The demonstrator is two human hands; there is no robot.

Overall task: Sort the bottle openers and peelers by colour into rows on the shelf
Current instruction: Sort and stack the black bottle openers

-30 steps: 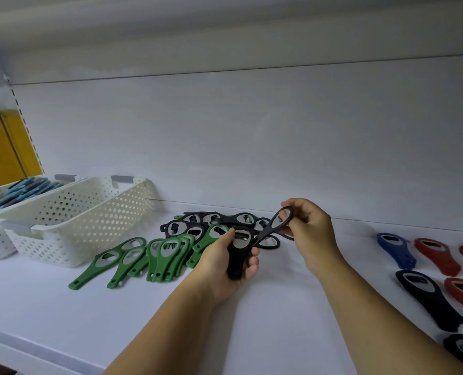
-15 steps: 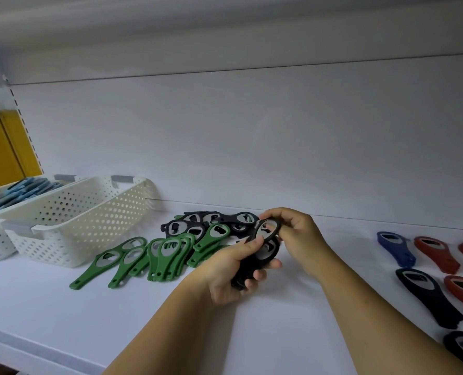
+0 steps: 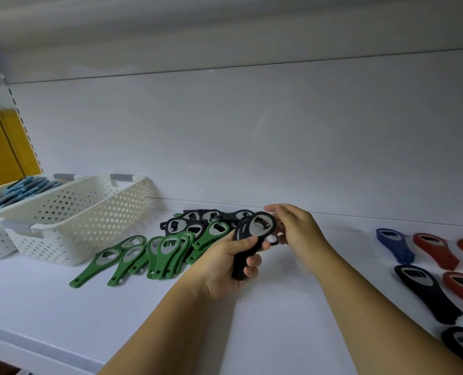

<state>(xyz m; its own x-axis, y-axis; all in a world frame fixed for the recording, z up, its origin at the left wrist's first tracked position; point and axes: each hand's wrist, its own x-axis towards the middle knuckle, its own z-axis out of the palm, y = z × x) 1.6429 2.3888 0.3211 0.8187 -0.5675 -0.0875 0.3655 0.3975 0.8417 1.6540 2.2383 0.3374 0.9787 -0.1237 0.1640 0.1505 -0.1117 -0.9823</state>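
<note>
My left hand (image 3: pixel 229 262) grips a small stack of black bottle openers (image 3: pixel 254 234) by their handles, heads up, above the white shelf (image 3: pixel 279 307). My right hand (image 3: pixel 298 228) is just right of the stack's heads, fingers loosely bent and touching or nearly touching them. Behind the hands lies a pile of black openers (image 3: pixel 195 221). Left of it, several green openers (image 3: pixel 160 250) lie side by side. At the right edge lie a blue opener (image 3: pixel 394 244), red openers (image 3: pixel 435 250) and black openers (image 3: pixel 427 290) in rows.
Two white perforated baskets (image 3: pixel 73 220) stand at the left of the shelf; the far one holds light blue tools (image 3: pixel 16 190). The shelf's back wall rises close behind the piles. The shelf's front edge runs along the bottom left.
My right hand brought a black opener down onto the stack in my left hand and has let go of it. The stack now holds one more opener.
</note>
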